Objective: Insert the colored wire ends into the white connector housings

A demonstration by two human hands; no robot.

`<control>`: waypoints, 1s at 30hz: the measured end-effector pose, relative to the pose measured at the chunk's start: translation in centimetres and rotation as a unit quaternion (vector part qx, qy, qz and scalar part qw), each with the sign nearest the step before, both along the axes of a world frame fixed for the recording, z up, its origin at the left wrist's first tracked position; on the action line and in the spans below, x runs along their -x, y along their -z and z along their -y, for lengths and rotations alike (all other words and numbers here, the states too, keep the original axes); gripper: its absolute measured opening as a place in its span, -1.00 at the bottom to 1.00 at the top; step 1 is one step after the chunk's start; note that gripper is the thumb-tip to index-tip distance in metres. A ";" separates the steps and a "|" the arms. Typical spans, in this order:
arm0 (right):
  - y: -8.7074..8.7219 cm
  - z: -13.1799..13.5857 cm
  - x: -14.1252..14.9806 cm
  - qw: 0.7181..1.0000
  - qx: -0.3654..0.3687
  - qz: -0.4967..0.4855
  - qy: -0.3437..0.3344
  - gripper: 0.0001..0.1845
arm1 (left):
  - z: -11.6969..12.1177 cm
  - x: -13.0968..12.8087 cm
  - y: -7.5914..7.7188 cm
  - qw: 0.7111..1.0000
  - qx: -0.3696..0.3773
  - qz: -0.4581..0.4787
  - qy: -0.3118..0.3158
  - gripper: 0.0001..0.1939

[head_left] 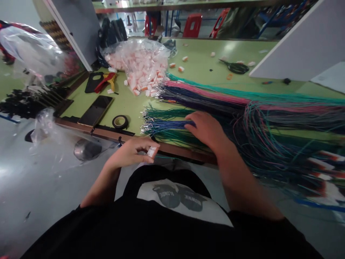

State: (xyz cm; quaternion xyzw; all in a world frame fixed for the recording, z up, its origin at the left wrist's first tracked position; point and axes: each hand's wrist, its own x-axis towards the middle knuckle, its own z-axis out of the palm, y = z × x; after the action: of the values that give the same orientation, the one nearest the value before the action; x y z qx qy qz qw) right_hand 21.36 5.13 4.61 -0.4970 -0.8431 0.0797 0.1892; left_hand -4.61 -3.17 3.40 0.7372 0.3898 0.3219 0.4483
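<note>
My left hand (pixel 132 153) pinches a small white and orange connector housing (pixel 152 151) between thumb and fingertips, just in front of the bench edge. My right hand (pixel 206 130) curls over a bundle of blue wires (pixel 169 124), its thumb and fingers closing on them; how many strands it grips cannot be made out. The blue wires have bare metal terminals at their left ends. Dark green wires (pixel 169 113) lie on both sides of them. Farther back are pink wires (pixel 205 90) and teal wires (pixel 229 88), running off to the right.
A clear plastic bag (pixel 140 61) of connector housings spills open behind the wires. Black tape (pixel 120 122), a phone (pixel 95 110) and red-yellow wire strippers (pixel 105 82) lie to the left. Scissors (pixel 235 66) rest at the back right. White panels (pixel 299 39) flank the bench.
</note>
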 end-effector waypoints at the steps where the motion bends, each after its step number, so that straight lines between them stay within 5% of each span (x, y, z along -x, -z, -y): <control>1: 0.4 -0.6 -0.1 0.998 -0.025 0.050 0.018 -0.89 | -0.1 0.1 -0.1 1.000 -0.005 -0.005 0.002 -0.72; 5: 1.2 -1.1 -0.4 0.996 -0.050 0.067 0.026 -0.84 | -0.2 -0.1 -0.2 0.999 -0.017 -0.027 -0.018 -0.74; 11: 0.2 0.2 -0.8 0.967 -0.050 -0.215 0.127 -0.95 | -0.3 -0.7 0.5 0.994 0.027 0.019 -0.100 -0.67; 17: -1.3 2.7 2.9 0.961 0.091 -0.216 -0.145 -0.88 | -1.1 -2.0 0.8 0.981 0.038 0.102 -0.160 -0.66; 19: -1.5 3.3 3.7 0.955 0.098 -0.216 -0.176 -0.84 | -1.3 -2.3 0.8 0.979 0.042 0.126 -0.157 -0.65; 30: -0.5 5.0 4.4 0.984 0.009 -0.169 -0.060 -0.84 | -1.4 -3.3 0.3 0.978 0.034 0.135 -0.157 -0.64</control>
State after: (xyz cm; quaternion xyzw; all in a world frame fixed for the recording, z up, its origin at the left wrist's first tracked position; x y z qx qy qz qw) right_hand 16.99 0.15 5.16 -0.4263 -0.8268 0.1812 0.3192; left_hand -1.29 -1.80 3.06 0.6005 0.4474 0.4719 0.4654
